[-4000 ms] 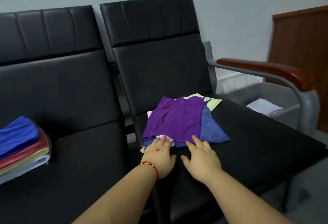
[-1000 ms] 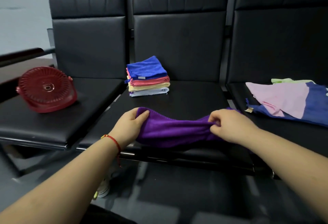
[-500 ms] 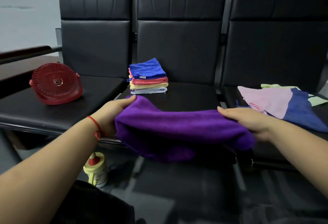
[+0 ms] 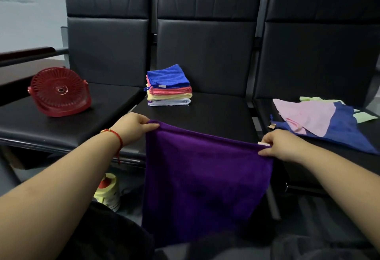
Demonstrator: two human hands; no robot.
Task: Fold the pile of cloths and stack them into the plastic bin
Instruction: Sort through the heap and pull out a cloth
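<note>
A purple cloth [image 4: 203, 179] is held up by its top corners & hangs flat between the hands. One corner is pinched by the left hand [image 4: 131, 126], the other by the right hand [image 4: 282, 145] (a small tag sticks out there). A folded stack [image 4: 168, 86] sits on the bench [image 4: 205, 113] past the hands. Unfolded cloths [image 4: 320, 122] lie beyond the right hand. A red fan [image 4: 58, 91] stands beyond the left hand.

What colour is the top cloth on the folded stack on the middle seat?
Blue: the top cloth shows best in the head view.
</note>
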